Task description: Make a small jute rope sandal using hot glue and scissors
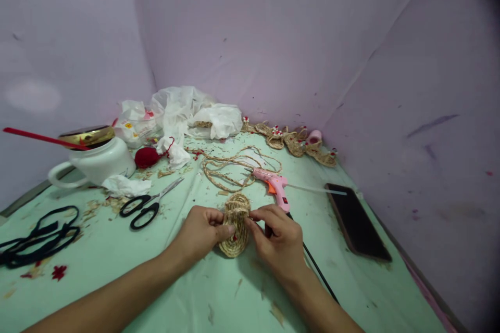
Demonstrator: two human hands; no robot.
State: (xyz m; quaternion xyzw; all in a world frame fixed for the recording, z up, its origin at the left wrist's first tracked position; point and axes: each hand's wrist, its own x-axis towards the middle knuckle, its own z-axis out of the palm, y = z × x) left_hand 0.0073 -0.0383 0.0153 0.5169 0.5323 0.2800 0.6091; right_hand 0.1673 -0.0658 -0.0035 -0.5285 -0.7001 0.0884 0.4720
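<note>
Woven slipper [233, 242]: at six o'clock, over green cloth [187, 296] | left hand [203, 230]: grasping its nine-o'clock side, thumb on top | right hand [280, 233]: fingertips pinched at its three-o'clock edge | glue gun [278, 186]: one o'clock from slipper | scissors [150, 208]: nine | phone [360, 225]: three

Craft workspace | glue gun [275, 186], scissors [150, 205], cord [230, 169], scraps [91, 210]

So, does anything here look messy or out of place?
Mostly untidy: pale scraps litter the green cloth around the scissors, and a shiny gold object sits tilted on the white mug, an awkward perch. The pink glue gun lies on its side. The woven sandal shows no obvious damage.
</note>
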